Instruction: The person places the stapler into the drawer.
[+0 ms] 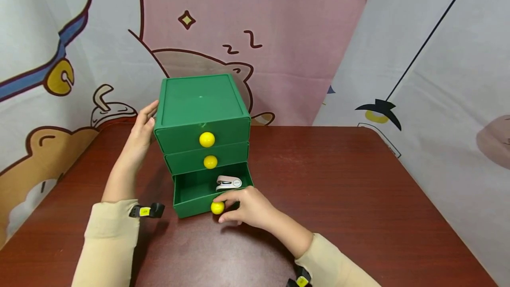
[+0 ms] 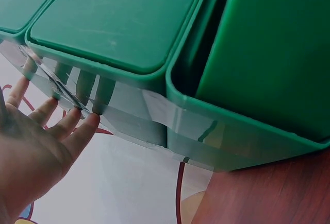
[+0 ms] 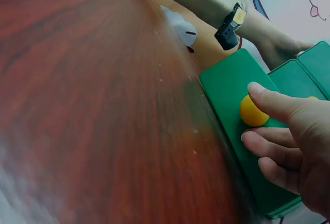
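Note:
A green three-drawer box with round yellow knobs stands on the table, its bottom drawer pulled out. Inside that drawer lies a small white and pale pink stapler. My right hand has its fingers and thumb bent round the bottom drawer's yellow knob; how firmly they touch it is hard to tell. At the box's left side is my left hand, its fingers spread and fairly straight, with the fingertips against the clear side wall in the left wrist view.
The brown wooden table extends to the right of the box and in front of it. A printed cloth with cartoon animals hangs behind the table. Black bands with yellow labels sit on both sleeves.

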Action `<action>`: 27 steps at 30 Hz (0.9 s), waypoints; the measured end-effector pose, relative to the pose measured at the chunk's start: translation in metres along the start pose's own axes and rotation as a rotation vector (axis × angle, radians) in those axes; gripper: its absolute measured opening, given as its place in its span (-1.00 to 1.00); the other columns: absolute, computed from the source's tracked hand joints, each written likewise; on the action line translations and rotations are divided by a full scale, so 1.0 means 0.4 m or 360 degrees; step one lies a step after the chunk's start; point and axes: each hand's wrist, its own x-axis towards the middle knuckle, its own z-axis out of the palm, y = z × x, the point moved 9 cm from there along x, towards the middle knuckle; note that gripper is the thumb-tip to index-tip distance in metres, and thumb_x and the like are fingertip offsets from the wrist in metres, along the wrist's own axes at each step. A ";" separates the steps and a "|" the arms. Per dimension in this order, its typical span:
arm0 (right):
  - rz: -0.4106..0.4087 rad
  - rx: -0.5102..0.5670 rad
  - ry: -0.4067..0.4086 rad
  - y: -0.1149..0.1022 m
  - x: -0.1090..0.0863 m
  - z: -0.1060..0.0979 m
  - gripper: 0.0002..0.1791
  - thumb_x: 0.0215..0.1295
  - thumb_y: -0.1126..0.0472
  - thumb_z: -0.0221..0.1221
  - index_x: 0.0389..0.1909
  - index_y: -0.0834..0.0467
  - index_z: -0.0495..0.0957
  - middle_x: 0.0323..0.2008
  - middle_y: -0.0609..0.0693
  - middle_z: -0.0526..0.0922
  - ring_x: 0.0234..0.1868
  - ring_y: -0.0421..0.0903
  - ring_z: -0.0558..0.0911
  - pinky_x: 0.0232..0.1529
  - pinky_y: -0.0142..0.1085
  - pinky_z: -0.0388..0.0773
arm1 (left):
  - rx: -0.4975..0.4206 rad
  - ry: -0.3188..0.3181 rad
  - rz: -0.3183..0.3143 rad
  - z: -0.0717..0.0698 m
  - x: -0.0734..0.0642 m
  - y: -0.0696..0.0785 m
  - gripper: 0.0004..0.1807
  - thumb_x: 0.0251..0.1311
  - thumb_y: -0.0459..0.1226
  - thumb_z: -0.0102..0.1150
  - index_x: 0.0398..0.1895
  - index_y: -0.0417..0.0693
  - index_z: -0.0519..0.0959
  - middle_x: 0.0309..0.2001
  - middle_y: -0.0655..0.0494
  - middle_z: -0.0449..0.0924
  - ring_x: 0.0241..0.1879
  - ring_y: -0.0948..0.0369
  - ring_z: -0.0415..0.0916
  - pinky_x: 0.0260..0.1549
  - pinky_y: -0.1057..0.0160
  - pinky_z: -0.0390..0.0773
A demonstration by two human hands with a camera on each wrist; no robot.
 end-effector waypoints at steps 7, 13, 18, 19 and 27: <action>0.0026 0.0109 0.0120 0.011 0.008 0.006 -0.69 0.04 0.25 0.41 -0.14 0.06 0.69 -0.38 -0.10 0.70 -0.74 -0.34 0.52 -0.63 -0.43 0.49 | -0.0015 0.0002 0.0006 0.000 0.001 0.000 -0.38 0.45 -0.03 -0.22 0.51 0.09 0.00 0.48 -0.05 -0.14 0.27 0.08 0.12 0.13 0.14 0.19; 0.0026 0.0024 0.0205 0.014 0.026 -0.003 -0.72 0.07 0.22 0.40 -0.14 0.05 0.70 -0.39 -0.09 0.70 -0.74 -0.33 0.51 -0.61 -0.46 0.48 | -0.0057 0.0011 0.0018 0.000 0.000 -0.001 -0.36 0.44 -0.01 -0.20 0.51 0.04 0.00 0.47 -0.06 -0.14 0.27 0.07 0.13 0.05 0.29 0.26; 0.0067 0.0000 0.0251 0.024 0.052 -0.009 -0.71 0.07 0.22 0.39 -0.13 0.06 0.70 -0.38 -0.06 0.70 -0.73 -0.34 0.52 -0.61 -0.46 0.49 | -0.0073 0.0018 0.0029 0.000 0.001 0.002 -0.35 0.44 -0.01 -0.18 0.51 0.02 0.01 0.47 -0.05 -0.12 0.25 0.08 0.16 0.00 0.34 0.29; 0.0075 -0.0011 0.0263 0.027 0.058 -0.010 -0.71 0.07 0.22 0.39 -0.12 0.06 0.70 -0.38 -0.05 0.70 -0.73 -0.34 0.52 -0.61 -0.46 0.48 | -0.0069 0.0015 0.0031 0.001 0.001 0.003 -0.35 0.44 -0.02 -0.19 0.51 0.01 0.01 0.47 -0.06 -0.13 0.24 0.09 0.16 0.00 0.34 0.29; 0.0153 -0.0040 0.0385 0.059 0.092 -0.024 -0.70 0.08 0.22 0.39 -0.10 0.05 0.71 -0.32 -0.01 0.71 -0.75 -0.32 0.52 -0.63 -0.45 0.47 | -0.0072 0.0007 0.0038 0.003 0.001 0.004 -0.36 0.45 -0.02 -0.19 0.51 0.01 0.00 0.47 -0.07 -0.13 0.24 0.11 0.17 -0.02 0.41 0.31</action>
